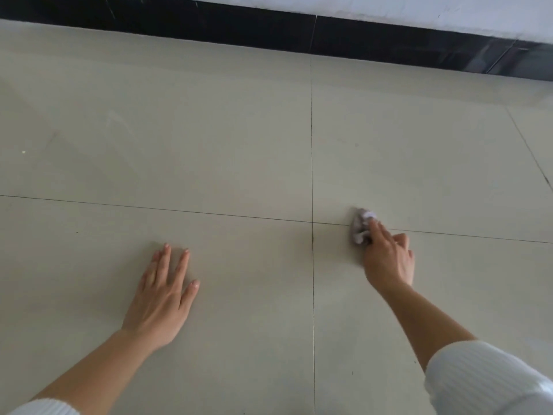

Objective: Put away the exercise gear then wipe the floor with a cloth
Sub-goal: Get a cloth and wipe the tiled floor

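Pale tiled floor [209, 130] fills the view, running up to a black skirting [269, 31] under a white wall [389, 7]; no exercise gear shows, so the wiping step looks to be in hand. The left hand [163, 292] lies flat on the tile, fingers spread, likely bracing. The right hand [389, 259] pinches a small crumpled grey cloth [360, 226] down on a grout line, forefinger stretched over its top, other fingers curled, thumb hidden. The cloth looks soft, light and limp; it should bunch and slip on smooth tile, so it is best held as a wad with fingers pressing from above
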